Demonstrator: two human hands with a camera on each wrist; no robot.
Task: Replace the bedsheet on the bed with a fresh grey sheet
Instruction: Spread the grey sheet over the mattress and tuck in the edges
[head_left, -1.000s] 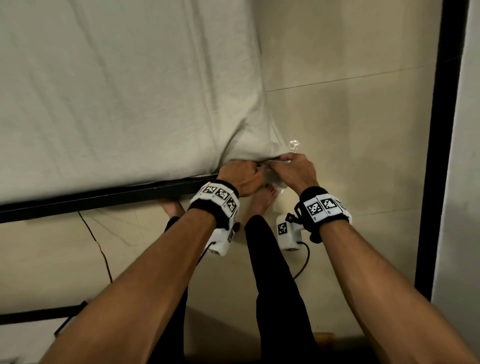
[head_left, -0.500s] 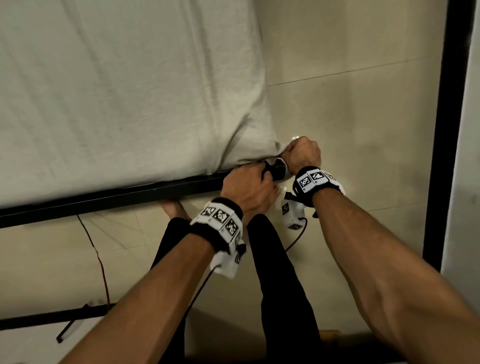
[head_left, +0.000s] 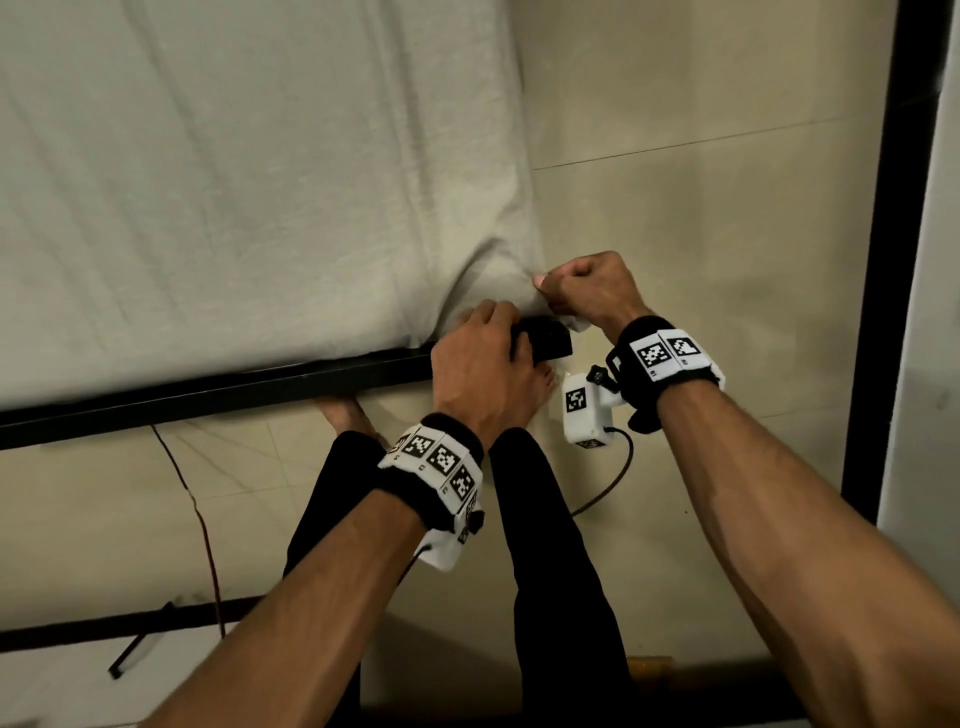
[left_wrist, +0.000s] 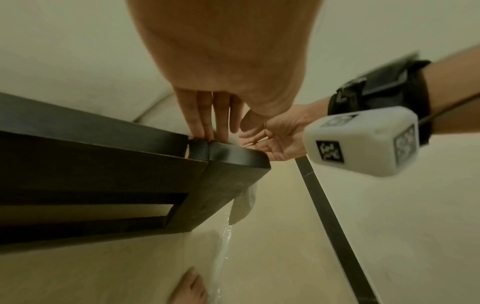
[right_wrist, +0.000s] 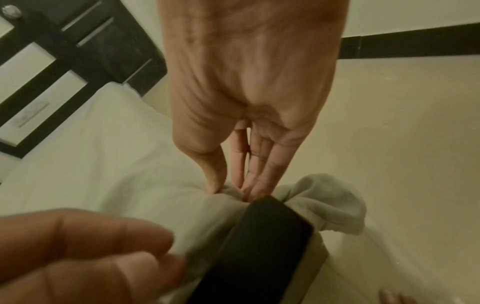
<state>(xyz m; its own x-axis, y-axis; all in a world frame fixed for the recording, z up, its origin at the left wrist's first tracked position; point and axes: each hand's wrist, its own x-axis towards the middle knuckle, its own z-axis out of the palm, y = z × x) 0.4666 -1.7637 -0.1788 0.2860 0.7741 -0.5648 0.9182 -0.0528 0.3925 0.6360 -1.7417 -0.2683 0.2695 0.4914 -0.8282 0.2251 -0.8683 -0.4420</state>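
Observation:
A pale grey sheet (head_left: 234, 182) covers the mattress, which lies in a black bed frame (head_left: 260, 384). At the near right corner my left hand (head_left: 485, 338) rests on the frame. Its straight fingers (left_wrist: 207, 115) press the sheet down behind the black corner piece (left_wrist: 228, 156). Just past that corner, my right hand (head_left: 566, 291) pinches a bunch of sheet between thumb and fingers (right_wrist: 249, 185). A loose end of the sheet (right_wrist: 330, 201) hangs outside the corner piece (right_wrist: 267, 226).
My legs in black trousers (head_left: 545, 519) and my bare feet stand on the beige tiled floor by the frame. A red cable (head_left: 202, 519) trails on the floor at left. A black vertical strip (head_left: 883, 260) and a white panel (head_left: 935, 364) close the right side. Dark panelled furniture (right_wrist: 64, 51) stands at the bed's far end.
Both hands were bunched together over the corner, with sheet covering the frame. Now the black corner piece shows, my left hand lies on it and my right has moved to its far side.

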